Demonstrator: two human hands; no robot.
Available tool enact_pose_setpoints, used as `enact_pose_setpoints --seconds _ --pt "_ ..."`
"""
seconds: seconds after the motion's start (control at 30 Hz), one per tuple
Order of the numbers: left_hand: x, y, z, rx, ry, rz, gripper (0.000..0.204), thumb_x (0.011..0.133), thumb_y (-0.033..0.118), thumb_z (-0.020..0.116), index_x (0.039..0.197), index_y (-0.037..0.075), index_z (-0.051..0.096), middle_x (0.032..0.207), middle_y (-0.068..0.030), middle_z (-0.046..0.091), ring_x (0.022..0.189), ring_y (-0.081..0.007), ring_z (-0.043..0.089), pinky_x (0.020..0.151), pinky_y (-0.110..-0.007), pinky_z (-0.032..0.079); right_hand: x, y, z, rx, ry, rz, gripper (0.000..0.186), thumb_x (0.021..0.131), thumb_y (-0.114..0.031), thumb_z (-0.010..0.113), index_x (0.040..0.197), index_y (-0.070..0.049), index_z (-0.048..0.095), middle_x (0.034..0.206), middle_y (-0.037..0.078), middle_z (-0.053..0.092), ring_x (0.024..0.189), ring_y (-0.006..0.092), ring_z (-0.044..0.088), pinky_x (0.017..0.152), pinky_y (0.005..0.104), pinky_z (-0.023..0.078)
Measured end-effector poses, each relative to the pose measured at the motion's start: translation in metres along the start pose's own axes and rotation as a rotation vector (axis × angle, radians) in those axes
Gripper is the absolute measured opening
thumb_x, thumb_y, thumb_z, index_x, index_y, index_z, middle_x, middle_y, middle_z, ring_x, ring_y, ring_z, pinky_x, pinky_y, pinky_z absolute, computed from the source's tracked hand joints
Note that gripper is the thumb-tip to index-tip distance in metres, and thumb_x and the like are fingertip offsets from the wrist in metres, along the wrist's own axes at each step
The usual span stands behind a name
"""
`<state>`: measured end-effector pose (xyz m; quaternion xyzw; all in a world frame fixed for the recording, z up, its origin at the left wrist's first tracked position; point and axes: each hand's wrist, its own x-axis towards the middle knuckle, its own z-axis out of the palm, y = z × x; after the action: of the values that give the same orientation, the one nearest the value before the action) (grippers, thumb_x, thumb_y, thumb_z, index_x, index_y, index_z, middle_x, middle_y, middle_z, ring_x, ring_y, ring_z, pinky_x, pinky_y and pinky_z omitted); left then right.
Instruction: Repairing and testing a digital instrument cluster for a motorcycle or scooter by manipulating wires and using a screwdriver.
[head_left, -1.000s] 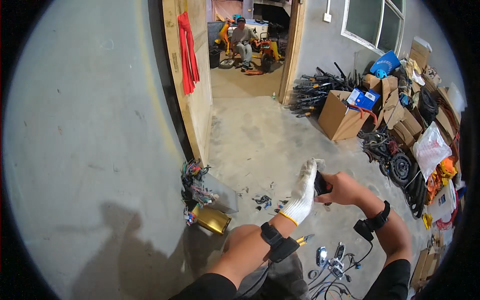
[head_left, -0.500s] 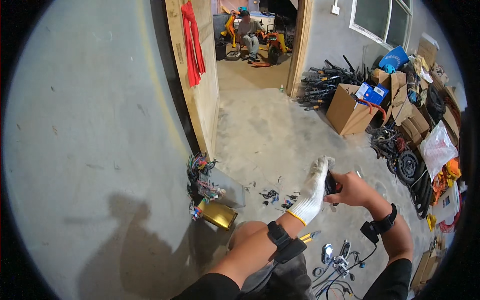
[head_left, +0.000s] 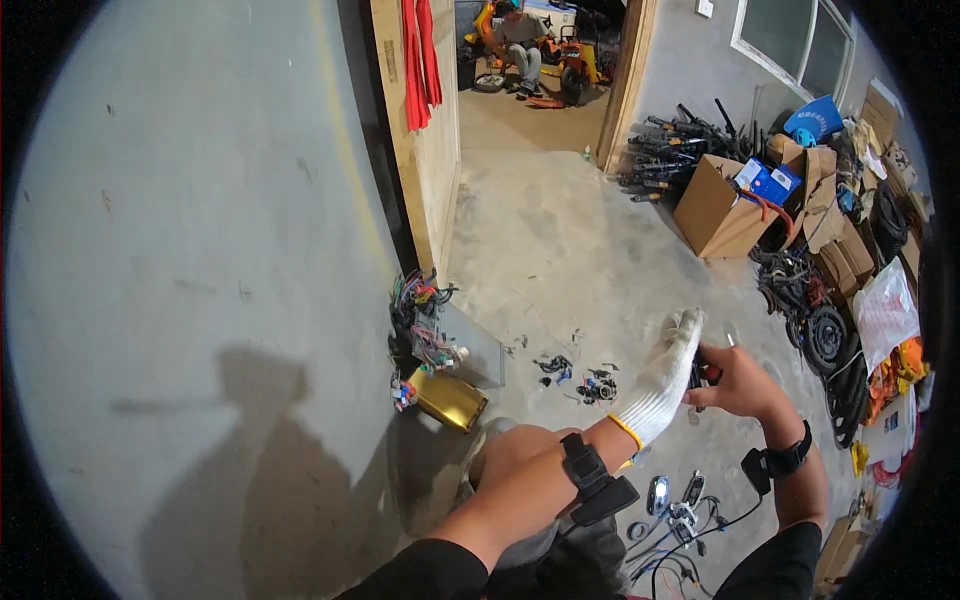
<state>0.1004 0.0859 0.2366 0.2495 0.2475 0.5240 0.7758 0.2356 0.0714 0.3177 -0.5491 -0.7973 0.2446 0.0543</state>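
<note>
My left hand (head_left: 672, 365), in a white knit glove with a yellow cuff edge, is closed around a dark part (head_left: 694, 378) that the glove mostly hides. Bare, my right hand (head_left: 738, 382) is pressed up against the same spot, its fingers curled on a small red-and-black piece (head_left: 711, 374) whose kind I cannot make out. Below the hands, chrome parts (head_left: 683, 520) with black and grey cables lie on the concrete floor. Small dark scraps (head_left: 598, 385) are scattered left of the glove.
At left, bundled wire ends (head_left: 425, 330) spill from a grey box (head_left: 470, 350) beside a gold metal case (head_left: 447, 400). A cardboard box (head_left: 720, 215), black tubular parts (head_left: 660, 155) and a heap with a white plastic bag (head_left: 885, 315) line the right. A person (head_left: 522, 45) sits beyond the doorway.
The view has tilted down and shifted left, so the scene sits higher and further right. Both hands stay together at the dark part. A yellow-handled tool below the left wrist is now mostly hidden.
</note>
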Motion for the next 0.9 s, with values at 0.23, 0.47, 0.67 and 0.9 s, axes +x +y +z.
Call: enact_pose_setpoints --seconds 0.23,0.47,0.67,0.9 --pt "-0.001 0.003 0.000 0.007 -0.019 -0.044 0.042 0.101 0.054 0.052 0.116 0.014 0.056 0.094 -0.0006 0.057 0.071 -0.0121 0.058 0.059 -0.029 0.049 -0.002 -0.004 -0.002 -0.008 0.008 0.005 0.066 0.069 -0.035 0.088 0.120 -0.001 0.064 0.071 0.016 0.061 0.063 0.0239 0.060 0.065 0.0364 0.050" --pt "0.000 -0.009 -0.005 0.012 -0.022 -0.052 0.042 0.100 0.054 0.053 0.115 0.015 0.057 0.091 -0.0001 0.058 0.069 -0.0119 0.059 0.058 -0.029 0.050 -0.007 0.002 0.006 0.027 0.005 -0.004 0.066 0.071 -0.034 0.087 0.122 0.000 0.063 0.068 0.014 0.061 0.060 0.0230 0.059 0.063 0.0363 0.049" --pt "0.015 -0.022 -0.019 0.185 -0.009 0.066 0.043 0.103 0.054 0.047 0.115 0.014 0.060 0.097 -0.0005 0.062 0.077 -0.0126 0.063 0.069 -0.030 0.053 -0.010 0.007 0.006 0.266 -0.079 0.069 0.069 0.077 -0.032 0.084 0.131 0.002 0.057 0.079 0.015 0.068 0.071 0.0151 0.067 0.068 0.0325 0.053" --pt "0.004 0.021 -0.009 0.232 0.401 0.014 0.078 0.099 0.063 0.044 0.149 0.003 0.037 0.138 -0.0153 0.051 0.117 -0.0239 0.055 0.103 -0.037 0.045 -0.006 0.081 0.038 0.218 0.241 -0.049 0.071 0.078 -0.038 0.084 0.127 0.007 0.058 0.082 0.015 0.067 0.071 0.0195 0.066 0.065 0.0342 0.052"
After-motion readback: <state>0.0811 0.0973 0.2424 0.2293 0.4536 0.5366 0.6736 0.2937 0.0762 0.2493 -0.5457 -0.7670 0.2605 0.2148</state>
